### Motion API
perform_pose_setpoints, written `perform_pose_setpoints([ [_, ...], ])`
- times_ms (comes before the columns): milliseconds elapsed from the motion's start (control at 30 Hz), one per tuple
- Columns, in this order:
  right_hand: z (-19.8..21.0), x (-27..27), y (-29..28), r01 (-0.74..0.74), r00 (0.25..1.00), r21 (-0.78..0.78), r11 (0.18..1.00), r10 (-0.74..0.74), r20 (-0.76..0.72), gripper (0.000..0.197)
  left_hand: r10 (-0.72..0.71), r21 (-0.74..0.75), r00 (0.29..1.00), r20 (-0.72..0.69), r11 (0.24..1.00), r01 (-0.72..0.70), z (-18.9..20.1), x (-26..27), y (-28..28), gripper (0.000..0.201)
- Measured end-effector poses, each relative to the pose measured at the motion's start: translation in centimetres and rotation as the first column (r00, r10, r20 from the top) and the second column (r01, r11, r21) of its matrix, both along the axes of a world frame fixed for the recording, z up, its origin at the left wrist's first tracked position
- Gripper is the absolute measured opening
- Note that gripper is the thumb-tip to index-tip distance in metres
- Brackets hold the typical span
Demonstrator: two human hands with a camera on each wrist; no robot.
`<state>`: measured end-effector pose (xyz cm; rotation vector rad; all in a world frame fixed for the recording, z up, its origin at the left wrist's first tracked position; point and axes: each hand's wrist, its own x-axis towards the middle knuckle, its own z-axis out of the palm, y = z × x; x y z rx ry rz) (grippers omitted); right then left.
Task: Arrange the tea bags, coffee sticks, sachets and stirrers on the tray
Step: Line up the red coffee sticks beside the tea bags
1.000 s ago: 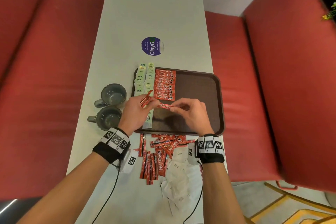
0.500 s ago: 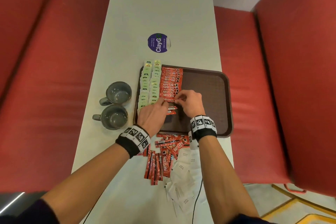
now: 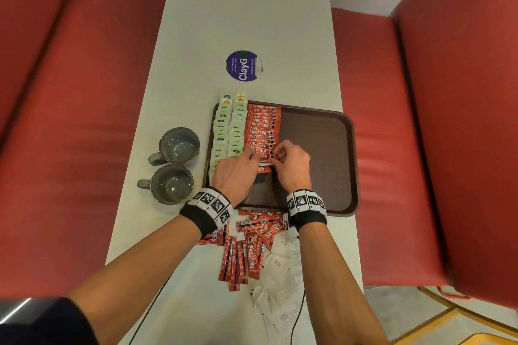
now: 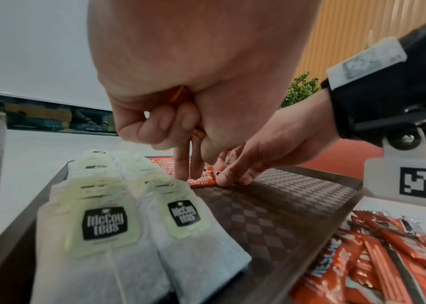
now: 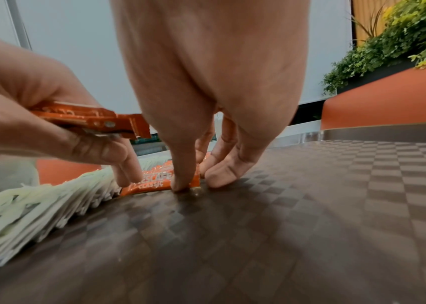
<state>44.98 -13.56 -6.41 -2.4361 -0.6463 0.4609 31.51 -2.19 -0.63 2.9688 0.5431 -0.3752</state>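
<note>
The left hand (image 3: pixel 236 173) covers the near end of the pale green tea bag rows (image 3: pixel 228 131); small print on the scattered white paper sugar sachets (image 3: pixel 280 274) is unreadable.

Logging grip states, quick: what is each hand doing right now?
Left hand: curled round spare coffee sticks, holding them.
Right hand: open, fingertips pressing a coffee stick onto the tray.

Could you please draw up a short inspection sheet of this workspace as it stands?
Surface: white table.
Job's things: tray holds two tea bag rows and a coffee stick row; loose coffee sticks and sugar sachets lie off it; stirrers: nothing seen.
Clutter: two mugs, round sticker.
Grips: left hand holds spare sticks; right hand presses one stick down.
Cables: black wrist leads.
Surroundings: red benches, plants.
</note>
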Motion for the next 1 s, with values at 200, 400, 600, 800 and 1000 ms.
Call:
perform_pose_setpoints([
  [200, 0.1, -0.2, 0.7, 0.046, 0.999, 0.045, 0.998, -0.047, 0.016, 0.031, 0.015, -0.011, 1.000, -0.012, 1.000, -0.015, -0.2, 0.3, 0.5, 0.037],
  [400, 0.1, -0.1, 1.0, 0.062, 0.998, 0.049, 0.997, -0.062, -0.002, 0.033, 0.026, -0.014, 1.000, -0.007, 1.000, -0.026, -0.2, 0.6, 0.9, 0.037],
  [600, 0.4, -0.4, 0.8, 0.074, 0.997, 0.039, 0.997, -0.074, -0.009, 0.034, 0.025, -0.023, 0.999, 0.029, 0.999, -0.025, -0.2, 0.4, 0.9, 0.036],
  [800, 1.7, -0.9, 0.3, 0.100, 0.995, 0.057, 0.993, -0.098, -0.033, 0.031, 0.038, -0.069, 0.992, 0.123, 0.997, -0.029, -0.3, 0.0, 1.1, 0.033],
  [1000, 7.1, -3.9, -1.8, 0.059, 0.981, 0.308, 0.950, 0.003, -0.196, 0.011, 0.289, -0.653, 0.937, 0.196, 0.752, -0.095, 1.6, -2.6, 1.4, 0.032],
])
